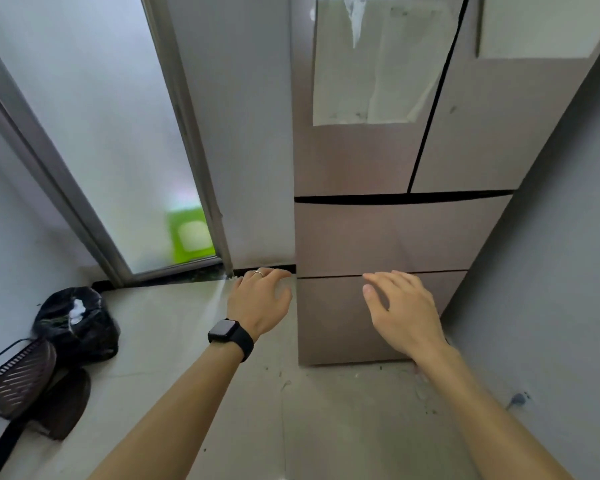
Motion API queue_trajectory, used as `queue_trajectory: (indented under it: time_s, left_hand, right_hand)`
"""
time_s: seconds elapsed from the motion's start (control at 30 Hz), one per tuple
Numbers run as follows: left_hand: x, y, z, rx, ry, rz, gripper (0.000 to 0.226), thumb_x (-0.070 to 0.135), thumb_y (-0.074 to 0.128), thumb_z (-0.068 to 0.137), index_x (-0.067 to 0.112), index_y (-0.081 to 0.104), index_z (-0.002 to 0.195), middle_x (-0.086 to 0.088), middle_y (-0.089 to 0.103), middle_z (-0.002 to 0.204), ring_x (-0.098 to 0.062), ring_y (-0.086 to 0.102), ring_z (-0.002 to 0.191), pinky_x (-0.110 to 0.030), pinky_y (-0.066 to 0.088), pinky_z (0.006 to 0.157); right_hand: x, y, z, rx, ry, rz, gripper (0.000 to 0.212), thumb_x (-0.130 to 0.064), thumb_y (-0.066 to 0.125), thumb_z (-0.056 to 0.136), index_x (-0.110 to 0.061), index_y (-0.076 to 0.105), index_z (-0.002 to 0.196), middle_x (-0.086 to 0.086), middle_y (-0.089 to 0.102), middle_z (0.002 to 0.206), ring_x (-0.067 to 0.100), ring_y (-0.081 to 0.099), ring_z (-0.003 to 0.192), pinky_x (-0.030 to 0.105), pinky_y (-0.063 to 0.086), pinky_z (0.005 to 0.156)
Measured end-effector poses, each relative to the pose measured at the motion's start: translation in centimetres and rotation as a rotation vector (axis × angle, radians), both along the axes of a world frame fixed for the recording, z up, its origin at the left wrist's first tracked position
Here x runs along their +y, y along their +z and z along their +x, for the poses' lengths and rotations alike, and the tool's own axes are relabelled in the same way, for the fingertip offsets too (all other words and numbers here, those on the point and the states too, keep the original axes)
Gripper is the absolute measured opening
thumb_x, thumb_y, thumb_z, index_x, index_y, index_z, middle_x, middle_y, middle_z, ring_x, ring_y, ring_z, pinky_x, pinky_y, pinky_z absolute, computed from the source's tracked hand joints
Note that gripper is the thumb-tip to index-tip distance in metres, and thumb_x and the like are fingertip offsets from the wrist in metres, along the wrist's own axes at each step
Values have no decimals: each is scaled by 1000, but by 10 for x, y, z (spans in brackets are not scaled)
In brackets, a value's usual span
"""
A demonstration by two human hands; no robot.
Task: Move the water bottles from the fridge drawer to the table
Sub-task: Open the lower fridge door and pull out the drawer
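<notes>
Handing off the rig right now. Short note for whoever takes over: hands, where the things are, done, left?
Left hand: open, empty, by the left edge of the bottom drawer.
Right hand: open, empty, in front of that drawer's top edge; contact unclear.
Fridge: doors shut, upper drawer and bottom drawer shut.
Bottles and table: not in view.
Done: nothing yet, judging by the shut drawers.
Left: pull the drawer open, take the bottles out, carry them to the table.

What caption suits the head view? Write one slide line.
Both open, the left hand and right hand reach toward the shut bottom drawer of the fridge.
</notes>
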State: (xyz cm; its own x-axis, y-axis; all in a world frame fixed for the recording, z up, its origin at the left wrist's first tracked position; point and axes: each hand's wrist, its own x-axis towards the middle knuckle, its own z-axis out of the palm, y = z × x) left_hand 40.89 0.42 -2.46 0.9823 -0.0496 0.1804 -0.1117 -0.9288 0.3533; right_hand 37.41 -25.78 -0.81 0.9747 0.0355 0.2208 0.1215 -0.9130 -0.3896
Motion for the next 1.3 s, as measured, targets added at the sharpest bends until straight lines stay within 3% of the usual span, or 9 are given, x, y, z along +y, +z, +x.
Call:
queue_trajectory:
  time_s: [0.17, 0.3, 0.5, 0.6, 0.7, 0.83, 0.97, 1.13, 1.3]
  left_hand:
    - [5, 17, 112, 9, -15, -111, 37, 41, 49, 97, 35, 60, 131, 1, 64, 130, -24, 58, 118, -44, 47, 100]
    - [2, 23, 184, 41, 6, -226, 38, 42, 49, 97, 35, 57, 134, -2, 61, 134, -25, 54, 123, -42, 47, 101]
    - [-16, 15, 259, 143, 158, -816, 53, 45, 61, 96, 28, 44, 144, -3, 51, 142, -22, 48, 130, -37, 41, 105]
    - [-28, 5, 276, 221, 164, -977, 54, 47, 66, 93, 34, 45, 141, -1, 48, 145, -21, 45, 133, -38, 40, 108]
    - [-41, -12, 285, 228, 202, -1082, 47, 51, 68, 90, 40, 47, 132, 6, 54, 137, -17, 49, 130, -36, 40, 109]
    - [-59, -25, 295, 229, 251, -1079, 59, 61, 55, 94, 27, 49, 142, 9, 57, 137, -12, 50, 129, -29, 39, 106]
    - [-66, -39, 298, 207, 374, -1037, 87, 84, 51, 79, 28, 48, 145, 10, 56, 142, -8, 52, 129, -36, 42, 112]
    - [-74, -32, 296, 79, 462, -1030, 37, 50, 61, 95, 22, 64, 118, 13, 67, 105, -5, 63, 103, -4, 46, 75]
    - [-83, -36, 283, -60, 609, -947, 29, 56, 65, 90, 29, 62, 83, 12, 69, 86, -10, 64, 83, -22, 46, 70]
  right_hand:
    - [16, 15, 92, -74, -11, 26, 43, -48, 38, 103, -34, 53, 141, -12, 51, 145, 11, 33, 140, 39, 32, 115]
    - [20, 34, 168, -250, -40, 27, 46, -45, 40, 101, -29, 52, 142, -2, 46, 150, 20, 34, 142, 48, 35, 114]
    - [23, 55, 281, -496, -11, -126, 49, -37, 48, 99, -26, 48, 147, 8, 31, 160, 28, 24, 148, 52, 25, 118]
    - [21, 47, 326, -625, 15, -213, 58, -37, 53, 96, -27, 40, 152, 10, 20, 164, 29, 19, 151, 55, 13, 121]
    - [13, 25, 362, -810, 20, -222, 63, -37, 57, 93, -27, 39, 153, 8, 18, 163, 28, 18, 150, 61, 13, 119]
    - [5, 3, 400, -987, 64, -250, 71, -43, 58, 91, -30, 30, 155, 1, 0, 168, 20, -1, 155, 58, 0, 119]
    - [6, -6, 410, -1048, 76, -208, 72, -44, 57, 90, -32, 28, 155, -1, 0, 168, 18, -1, 155, 56, -2, 120]
    - [7, -9, 413, -1068, 75, -181, 75, -45, 58, 89, -35, 27, 157, -2, 4, 168, 16, 2, 155, 55, 0, 120]
    - [6, -7, 410, -1053, 87, -187, 77, -44, 57, 89, -35, 23, 158, -4, 0, 168, 16, -1, 155, 54, -1, 120]
